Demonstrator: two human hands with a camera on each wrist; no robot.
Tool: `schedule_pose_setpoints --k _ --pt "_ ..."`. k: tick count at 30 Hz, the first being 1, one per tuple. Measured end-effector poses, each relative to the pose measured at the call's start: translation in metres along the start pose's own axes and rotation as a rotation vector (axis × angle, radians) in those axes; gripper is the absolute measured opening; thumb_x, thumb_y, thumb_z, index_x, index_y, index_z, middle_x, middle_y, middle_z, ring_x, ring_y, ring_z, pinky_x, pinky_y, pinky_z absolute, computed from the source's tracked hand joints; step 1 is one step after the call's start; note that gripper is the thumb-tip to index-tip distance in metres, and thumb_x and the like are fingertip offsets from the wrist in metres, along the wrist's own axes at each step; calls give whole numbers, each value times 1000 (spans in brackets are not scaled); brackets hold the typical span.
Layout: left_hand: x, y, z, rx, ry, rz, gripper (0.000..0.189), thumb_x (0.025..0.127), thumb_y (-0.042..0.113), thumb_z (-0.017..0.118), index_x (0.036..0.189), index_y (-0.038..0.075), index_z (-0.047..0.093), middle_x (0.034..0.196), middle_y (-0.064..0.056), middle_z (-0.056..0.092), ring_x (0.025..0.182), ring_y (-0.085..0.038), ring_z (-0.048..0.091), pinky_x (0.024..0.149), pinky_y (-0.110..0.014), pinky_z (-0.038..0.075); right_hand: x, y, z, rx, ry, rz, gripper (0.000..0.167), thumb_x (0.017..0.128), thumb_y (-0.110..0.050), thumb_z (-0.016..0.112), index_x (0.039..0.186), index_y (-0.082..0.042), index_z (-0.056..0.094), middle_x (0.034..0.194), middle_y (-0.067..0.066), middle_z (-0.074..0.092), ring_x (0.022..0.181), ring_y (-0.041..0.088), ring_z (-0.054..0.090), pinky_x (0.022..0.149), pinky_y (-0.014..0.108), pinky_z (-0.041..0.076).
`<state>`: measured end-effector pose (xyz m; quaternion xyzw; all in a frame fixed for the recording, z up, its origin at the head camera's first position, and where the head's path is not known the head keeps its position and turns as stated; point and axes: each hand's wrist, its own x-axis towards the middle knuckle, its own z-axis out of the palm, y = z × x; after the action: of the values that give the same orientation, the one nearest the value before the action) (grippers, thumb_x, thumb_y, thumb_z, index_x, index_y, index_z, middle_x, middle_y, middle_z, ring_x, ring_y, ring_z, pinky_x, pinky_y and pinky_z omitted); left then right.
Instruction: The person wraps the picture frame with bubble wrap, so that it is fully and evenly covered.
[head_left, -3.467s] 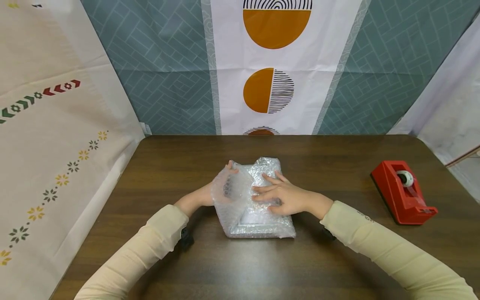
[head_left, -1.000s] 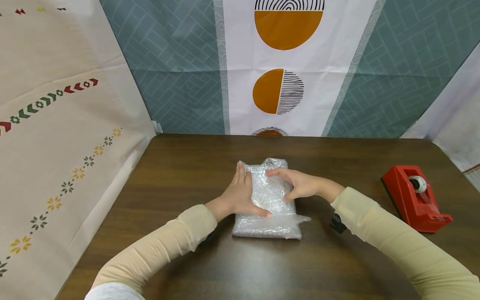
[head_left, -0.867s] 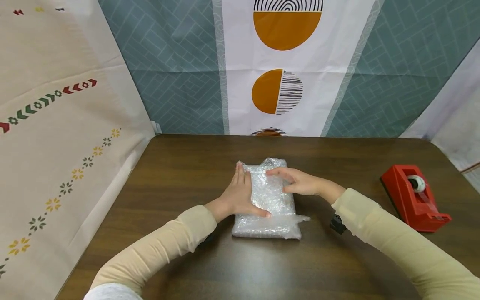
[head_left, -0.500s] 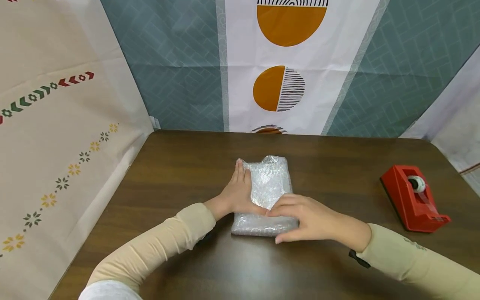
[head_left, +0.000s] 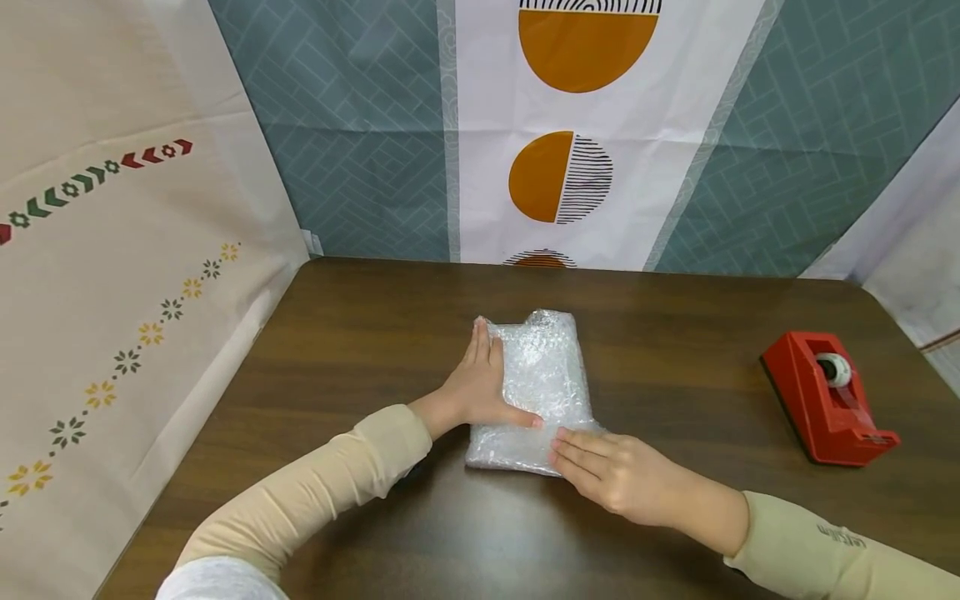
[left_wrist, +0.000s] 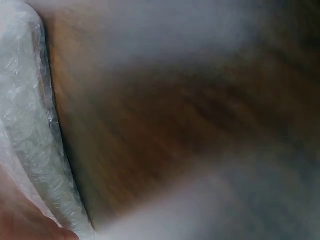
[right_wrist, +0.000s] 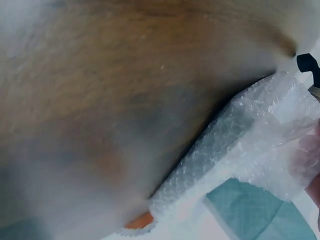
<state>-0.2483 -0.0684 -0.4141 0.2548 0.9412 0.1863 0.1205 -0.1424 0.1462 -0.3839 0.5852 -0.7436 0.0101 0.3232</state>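
Note:
A flat package in clear bubble wrap (head_left: 540,367) lies on the dark wooden table. My left hand (head_left: 480,392) rests spread along its left side, with the thumb stretched across the lower part. At the lower right corner my right hand (head_left: 615,475) presses the folded end of the wrap with its fingers together and fairly straight; its thumb is hidden. The left wrist view catches the wrapped edge (left_wrist: 35,120) beside part of the left hand (left_wrist: 25,215). In the right wrist view, loose film (right_wrist: 270,145) partly covers the right hand (right_wrist: 314,190) at the frame's edge.
A red tape dispenser (head_left: 825,400) with a white roll (head_left: 834,369) stands at the table's right side. Patterned cloth (head_left: 360,150) hangs behind the table (head_left: 375,333), and pale cloth (head_left: 135,275) slopes along the left edge.
The left hand has gone from under the loose film to on top of the package. Film now covers the package front; the right hand has moved down to its lower right corner.

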Motion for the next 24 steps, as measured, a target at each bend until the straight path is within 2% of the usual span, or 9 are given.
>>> schedule_pose_setpoints --k 5,10,15,20,22,24 --pt "0 2 0 6 17 -3 140 59 77 69 148 -11 5 152 -30 -20 142 -35 -21 119 -43 10 -7 -2 1 -31 -33 19 51 104 -6 25 93 -2 74 93 11 74 90 22 71 74 30 58" --pt "2 2 -1 23 26 -4 141 59 78 68 148 -10 4 153 -30 -18 142 -36 -20 118 -44 12 -18 -4 8 42 -15 67 49 104 -13 28 93 -2 75 94 13 74 89 24 71 74 31 58" --pt "2 -3 -4 9 -9 15 134 64 77 66 149 -8 5 153 -28 -20 142 -34 -20 118 -45 13 -24 -3 11 158 -43 132 44 103 -23 36 97 -3 75 98 13 73 93 24 71 77 32 57" --pt "-1 -16 -13 -48 -43 80 110 82 67 55 150 -6 8 155 -25 -18 143 -32 -19 119 -47 8 -23 1 10 294 -60 202 34 97 -31 54 97 -5 76 97 10 73 93 21 71 75 31 58" --pt "-2 -23 -18 -102 -7 123 93 91 58 50 149 -7 16 156 -26 -8 145 -35 -11 118 -51 6 -22 3 10 329 -55 219 30 95 -28 58 94 -6 77 95 9 74 91 20 71 74 30 58" --pt "-1 -31 -23 -169 59 170 73 97 42 48 146 -7 25 156 -28 6 146 -39 1 117 -54 9 -21 5 10 349 -53 229 27 95 -27 59 91 -7 78 92 8 74 89 18 72 73 29 58"
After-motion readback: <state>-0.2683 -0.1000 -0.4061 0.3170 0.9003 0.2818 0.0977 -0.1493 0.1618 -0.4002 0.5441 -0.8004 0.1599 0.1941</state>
